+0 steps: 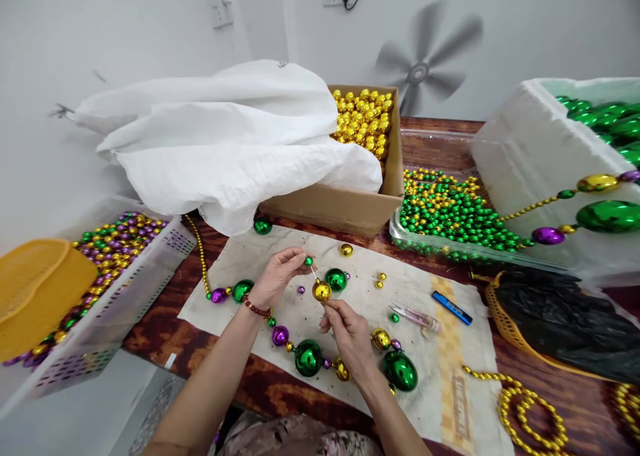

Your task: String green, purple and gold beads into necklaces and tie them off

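Observation:
Above a cloth point(415, 283), my left hand point(283, 273) pinches a small green bead point(309, 261) on a thin pale string. The string runs down to a large gold bead point(321, 291). My right hand point(347, 333) has thumb and fingers closed at the underside of that gold bead. Below my hands lies a strand with a big green bead point(308, 357), a purple bead point(281, 336) and smaller gold beads. Farther right, a large green bead point(400, 371) sits by a gold bead point(381, 338). Behind my hands rests a loose green bead point(335, 279).
Tweezer-like snips point(417, 316) and a blue cutter point(452, 307) lie on the right. A cardboard box point(350, 209) of gold beads, a clear bin point(460, 253) and a white basket point(107, 323) surround the cloth. Gold chain point(525, 409) coils at front right. A fan point(420, 73) spins behind.

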Demonstrator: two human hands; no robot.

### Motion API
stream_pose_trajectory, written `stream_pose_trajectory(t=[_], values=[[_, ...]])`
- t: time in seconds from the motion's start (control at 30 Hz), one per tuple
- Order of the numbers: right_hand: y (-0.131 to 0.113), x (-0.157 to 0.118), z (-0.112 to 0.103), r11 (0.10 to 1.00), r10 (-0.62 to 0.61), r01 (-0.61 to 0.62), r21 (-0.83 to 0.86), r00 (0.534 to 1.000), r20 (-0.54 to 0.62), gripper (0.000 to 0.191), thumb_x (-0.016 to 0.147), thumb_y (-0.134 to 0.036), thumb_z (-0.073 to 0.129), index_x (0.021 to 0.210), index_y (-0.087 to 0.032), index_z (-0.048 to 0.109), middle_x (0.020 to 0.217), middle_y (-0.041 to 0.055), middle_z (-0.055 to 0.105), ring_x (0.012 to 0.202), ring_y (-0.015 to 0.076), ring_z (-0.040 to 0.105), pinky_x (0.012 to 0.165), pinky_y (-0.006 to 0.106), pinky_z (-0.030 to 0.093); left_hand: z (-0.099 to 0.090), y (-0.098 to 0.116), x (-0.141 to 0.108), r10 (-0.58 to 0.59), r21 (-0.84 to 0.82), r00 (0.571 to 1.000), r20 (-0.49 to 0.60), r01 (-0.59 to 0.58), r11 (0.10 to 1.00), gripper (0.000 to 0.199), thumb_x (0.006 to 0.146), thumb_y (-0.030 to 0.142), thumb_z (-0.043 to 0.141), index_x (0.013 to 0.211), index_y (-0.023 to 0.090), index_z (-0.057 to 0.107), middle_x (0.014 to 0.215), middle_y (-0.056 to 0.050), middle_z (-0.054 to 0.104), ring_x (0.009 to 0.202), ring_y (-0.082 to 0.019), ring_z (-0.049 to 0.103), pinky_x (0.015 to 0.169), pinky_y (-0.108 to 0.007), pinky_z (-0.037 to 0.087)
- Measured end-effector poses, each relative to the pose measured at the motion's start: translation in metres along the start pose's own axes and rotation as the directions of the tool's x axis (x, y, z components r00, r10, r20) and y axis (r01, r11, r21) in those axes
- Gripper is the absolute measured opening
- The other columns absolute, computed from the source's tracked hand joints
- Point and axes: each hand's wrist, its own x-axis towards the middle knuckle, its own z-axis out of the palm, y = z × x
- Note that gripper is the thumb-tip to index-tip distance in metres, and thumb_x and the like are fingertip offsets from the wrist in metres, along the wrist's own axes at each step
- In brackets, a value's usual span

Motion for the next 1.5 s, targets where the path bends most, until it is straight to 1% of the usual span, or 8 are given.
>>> stream_pose_trajectory(t=[0.17,0.33,0.4,0.53,0.6,0.73,0.93,1.5], values=[[0.0,0.008,0.005,0.985,0.07,-0.068,0.16,0.997,-0.009,0.025,0.094,-0.04,0.052,0.087,-0.018,0.061,0.067,0.0005,0.065,0.058,0.013,0.063,0.05,0.021,0.044,-0.037,0.008,0.003,0.231,0.453,0.946,-0.229,-0.107,0.885,0.037,0.087,0.05,0.061,0.095,0.016,0.07,0.091,-0.01,0.072,0.086,-0.022,0.068,0.081,-0.032,0.052],[0.005,0.006,0.004,0.966,0.113,-0.108,0.235,0.994,-0.007,0.026,0.093,-0.041,0.056,0.086,-0.017,0.061,0.068,0.0005,0.065,0.056,0.0121,0.063,0.048,0.021,0.041,-0.065,0.004,0.005,0.252,0.953,0.951,-0.181,0.106,0.285,0.025,0.088,0.039,0.059,0.101,0.019,0.066,0.105,-0.011,0.067,0.093,-0.025,0.064,0.087,-0.036,0.047],[0.007,0.005,0.003,0.965,0.116,-0.111,0.236,0.993,-0.007,0.026,0.093,-0.042,0.056,0.086,-0.017,0.061,0.069,0.0003,0.065,0.055,0.0121,0.063,0.048,0.021,0.041,-0.068,-0.003,0.005,0.186,0.967,0.96,-0.208,0.173,0.187,0.029,0.085,0.041,0.063,0.104,0.019,0.065,0.107,-0.012,0.066,0.093,-0.027,0.064,0.086,-0.038,0.047],[0.008,0.004,0.001,0.977,0.089,-0.089,0.193,0.996,0.009,0.027,0.094,-0.042,0.054,0.087,-0.017,0.062,0.069,0.0002,0.065,0.055,0.0124,0.062,0.052,0.022,0.045,-0.067,-0.012,0.009,0.156,0.938,0.965,-0.209,0.153,0.311,0.021,0.075,0.027,0.073,0.093,0.018,0.066,0.096,-0.01,0.067,0.093,-0.028,0.063,0.087,-0.039,0.047],[0.007,0.003,0.001,0.983,0.074,-0.077,0.169,0.997,0.021,0.028,0.094,-0.043,0.053,0.089,-0.017,0.062,0.068,-0.0001,0.065,0.055,0.0127,0.062,0.054,0.023,0.047,-0.063,-0.01,0.011,0.168,0.846,0.955,-0.244,0.125,0.519,0.024,0.074,0.025,0.073,0.097,0.018,0.067,0.096,-0.009,0.068,0.09,-0.025,0.064,0.083,-0.036,0.05],[0.003,0.001,0.002,0.993,0.043,-0.05,0.107,0.997,0.064,0.028,0.096,-0.043,0.05,0.089,-0.019,0.062,0.065,-0.0005,0.064,0.055,0.0135,0.062,0.057,0.024,0.05,-0.045,0.007,0.009,0.016,0.125,0.969,-0.248,0.015,0.992,0.034,0.073,0.03,0.079,0.103,0.015,0.07,0.098,-0.008,0.07,0.085,-0.019,0.066,0.076,-0.032,0.054],[0.002,-0.004,0.002,0.999,0.022,-0.025,0.03,0.994,0.105,0.024,0.098,-0.039,0.047,0.089,-0.02,0.06,0.063,-0.0016,0.062,0.054,0.0131,0.062,0.056,0.023,0.05,-0.018,0.022,0.007,-0.08,-0.348,0.979,-0.186,0.01,0.938,0.015,0.083,0.025,0.074,0.094,0.015,0.069,0.093,-0.005,0.073,0.085,-0.018,0.071,0.079,-0.032,0.058],[0.002,-0.007,0.003,0.999,0.043,-0.041,-0.025,0.997,0.068,0.025,0.099,-0.038,0.046,0.09,-0.02,0.061,0.062,-0.0021,0.062,0.052,0.0121,0.062,0.055,0.021,0.048,-0.009,0.021,0.003,-0.09,-0.408,0.991,-0.1,0.041,0.912,0.021,0.087,0.024,0.07,0.105,0.014,0.071,0.085,-0.004,0.072,0.078,-0.018,0.07,0.077,-0.035,0.06]])
